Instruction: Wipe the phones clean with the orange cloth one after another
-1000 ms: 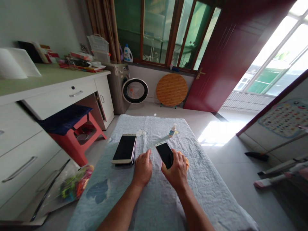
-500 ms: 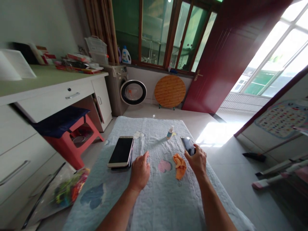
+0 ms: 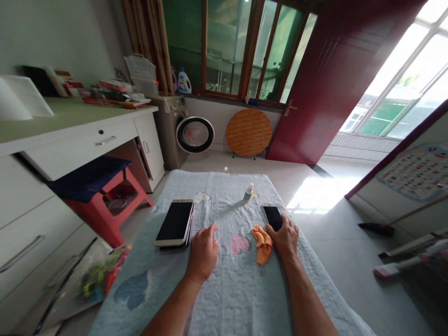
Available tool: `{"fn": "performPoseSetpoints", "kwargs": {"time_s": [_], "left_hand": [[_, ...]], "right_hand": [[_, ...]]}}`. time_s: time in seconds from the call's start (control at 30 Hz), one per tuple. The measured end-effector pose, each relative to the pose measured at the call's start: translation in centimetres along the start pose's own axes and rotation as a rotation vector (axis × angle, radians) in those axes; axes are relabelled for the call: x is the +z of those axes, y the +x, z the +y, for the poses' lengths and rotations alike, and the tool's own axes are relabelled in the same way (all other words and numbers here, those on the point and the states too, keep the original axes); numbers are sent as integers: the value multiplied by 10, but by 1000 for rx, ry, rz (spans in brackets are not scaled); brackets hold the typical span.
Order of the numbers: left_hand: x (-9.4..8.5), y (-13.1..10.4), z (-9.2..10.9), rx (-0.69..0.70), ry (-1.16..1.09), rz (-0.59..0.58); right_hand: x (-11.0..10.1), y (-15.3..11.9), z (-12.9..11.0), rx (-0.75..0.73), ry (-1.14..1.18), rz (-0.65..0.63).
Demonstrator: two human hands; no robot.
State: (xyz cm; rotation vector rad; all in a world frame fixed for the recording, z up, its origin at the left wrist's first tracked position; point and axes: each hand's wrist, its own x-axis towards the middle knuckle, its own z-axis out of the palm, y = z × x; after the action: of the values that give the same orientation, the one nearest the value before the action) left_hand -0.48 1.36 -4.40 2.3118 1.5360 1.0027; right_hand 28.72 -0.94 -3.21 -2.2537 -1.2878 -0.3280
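Observation:
My right hand (image 3: 286,237) grips the near end of a smartphone (image 3: 272,216) with a dark screen, thumb on one side and fingers on the other; the phone lies at the right side of the cloth-covered table. Beside that hand is a crumpled orange cloth (image 3: 262,245). My left hand (image 3: 203,252) rests on the table cover with nothing in it, its index finger stretched forward and the others loosely bent. Left of it lies a large gold-rimmed phone (image 3: 175,223) on top of another dark flat device. A small spray bottle (image 3: 248,193) stands upright farther back.
A pale blue patterned cover (image 3: 224,284) drapes the table. To the left are a red stool (image 3: 105,205), a white desk (image 3: 80,140) and a plastic bag (image 3: 94,284) on the floor. Beyond stand a washing machine (image 3: 170,135) with its door open and a round wooden tabletop (image 3: 248,133).
The smartphone has come down from a slight tilt to lie flatter, and the glare on its screen is gone. My right hand moved with it; my left hand has barely shifted.

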Motion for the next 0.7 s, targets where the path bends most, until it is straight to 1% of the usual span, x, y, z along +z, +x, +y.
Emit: {"fn": "performPoseSetpoints", "kwargs": {"time_s": [0.3, 0.57, 0.63, 0.7], "left_hand": [[-1, 2, 1, -8, 8, -24], [-8, 4, 6, -42, -15, -63], [-8, 4, 7, -45, -7, -67], [-9, 3, 9, -45, 9, -65]], "right_hand": [[-2, -2, -1, -6, -19, -3], [-4, -4, -3, 0, -23, -26], [-4, -4, -2, -8, 7, 2], [-6, -2, -3, -32, 69, 73]]}}
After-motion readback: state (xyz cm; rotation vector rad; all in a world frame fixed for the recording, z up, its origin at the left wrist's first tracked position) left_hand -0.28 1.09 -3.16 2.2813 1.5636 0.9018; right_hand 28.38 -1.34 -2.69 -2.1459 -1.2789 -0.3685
